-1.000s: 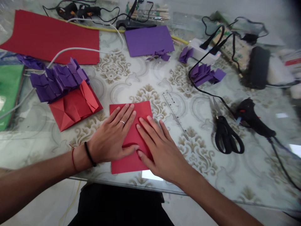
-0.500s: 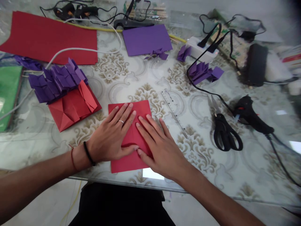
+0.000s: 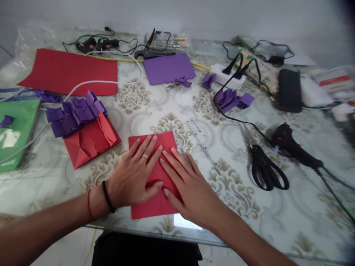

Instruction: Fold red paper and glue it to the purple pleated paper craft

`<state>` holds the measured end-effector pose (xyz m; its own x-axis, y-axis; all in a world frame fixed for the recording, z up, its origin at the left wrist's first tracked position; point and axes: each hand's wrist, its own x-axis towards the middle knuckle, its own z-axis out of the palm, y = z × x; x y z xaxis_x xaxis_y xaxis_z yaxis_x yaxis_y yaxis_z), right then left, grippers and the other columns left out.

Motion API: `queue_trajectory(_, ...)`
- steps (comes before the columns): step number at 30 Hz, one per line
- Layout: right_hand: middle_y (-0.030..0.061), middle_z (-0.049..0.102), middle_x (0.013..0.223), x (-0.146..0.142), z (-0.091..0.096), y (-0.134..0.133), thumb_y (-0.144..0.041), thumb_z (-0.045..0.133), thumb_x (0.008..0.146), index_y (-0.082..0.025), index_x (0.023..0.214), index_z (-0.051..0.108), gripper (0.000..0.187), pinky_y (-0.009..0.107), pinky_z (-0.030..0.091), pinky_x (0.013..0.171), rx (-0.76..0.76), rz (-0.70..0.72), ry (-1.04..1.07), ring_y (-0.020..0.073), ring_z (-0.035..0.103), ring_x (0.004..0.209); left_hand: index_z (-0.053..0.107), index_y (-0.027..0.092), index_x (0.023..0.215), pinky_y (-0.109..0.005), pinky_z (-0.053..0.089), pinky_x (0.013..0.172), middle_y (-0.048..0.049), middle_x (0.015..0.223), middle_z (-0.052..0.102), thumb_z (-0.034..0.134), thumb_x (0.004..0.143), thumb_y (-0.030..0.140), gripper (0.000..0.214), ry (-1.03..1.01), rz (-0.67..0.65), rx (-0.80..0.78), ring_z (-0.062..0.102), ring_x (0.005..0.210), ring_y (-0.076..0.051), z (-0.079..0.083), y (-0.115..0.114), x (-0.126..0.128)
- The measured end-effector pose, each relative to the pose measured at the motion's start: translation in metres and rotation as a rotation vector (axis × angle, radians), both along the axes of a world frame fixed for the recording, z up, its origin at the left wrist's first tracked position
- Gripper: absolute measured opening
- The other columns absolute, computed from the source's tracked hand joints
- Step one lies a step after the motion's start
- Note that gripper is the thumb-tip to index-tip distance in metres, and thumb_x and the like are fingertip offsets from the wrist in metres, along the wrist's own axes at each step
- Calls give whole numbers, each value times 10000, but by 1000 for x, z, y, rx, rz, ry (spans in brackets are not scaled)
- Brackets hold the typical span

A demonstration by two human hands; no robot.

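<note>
Fingers slightly apart on left hand (image 3: pixel 135 179) and right hand (image 3: pixel 194 188), both flat on red paper (image 3: pixel 157 176) at near side of table (image 3: pixel 269 218). Hands hide plenty, can't make out all folds tbh. Green paper (image 3: pixel 25 125) cut off far left; clear ruler (image 3: pixel 203 144) marks unreadable.

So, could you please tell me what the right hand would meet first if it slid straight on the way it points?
Probably the left hand: the right hand points toward it across the red paper, with barely any gap visible between them, so contact looks almost immediate.
</note>
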<state>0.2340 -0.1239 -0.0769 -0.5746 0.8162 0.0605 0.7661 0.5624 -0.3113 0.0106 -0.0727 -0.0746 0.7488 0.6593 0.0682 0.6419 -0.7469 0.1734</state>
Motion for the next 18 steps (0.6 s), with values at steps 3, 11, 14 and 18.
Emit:
queue_trajectory(3, 146, 387, 1718, 0, -1, 0, -346, 525, 1026, -56, 1629, 393, 682, 626, 244, 1326, 19, 9, -5, 321, 195, 1652, 398, -10, 1589, -614, 210, 1315, -307, 1723, 260, 626, 916, 530, 892, 3, 25, 5, 168, 1644, -432, -2, -3, 4)
queue_trajectory(11, 130, 388, 1720, 0, -2, 1, -361, 532, 1024, -63, 1616, 418, 673, 638, 318, 1297, 48, 26, -28, 320, 205, 1649, 404, -9, 1584, -618, 226, 1310, -320, 1711, 278, 662, 884, 522, 916, -5, 31, 22, 157, 1642, -445, -6, -5, 4)
queue_trajectory(14, 123, 395, 1717, 0, -4, 1, -363, 536, 1020, -74, 1620, 414, 677, 640, 340, 1284, 62, 23, -38, 318, 219, 1646, 386, -5, 1593, -614, 233, 1308, -319, 1712, 280, 657, 883, 515, 921, -7, 32, 24, 153, 1644, -439, -6, -5, 4)
queue_trajectory(18, 123, 388, 1720, -1, -5, 0, -354, 552, 1007, -71, 1613, 426, 681, 626, 335, 1285, 93, 17, -53, 321, 211, 1647, 364, -12, 1602, -603, 226, 1310, -326, 1713, 268, 637, 897, 486, 906, -14, 22, 40, 135, 1648, -435, -5, -5, 4)
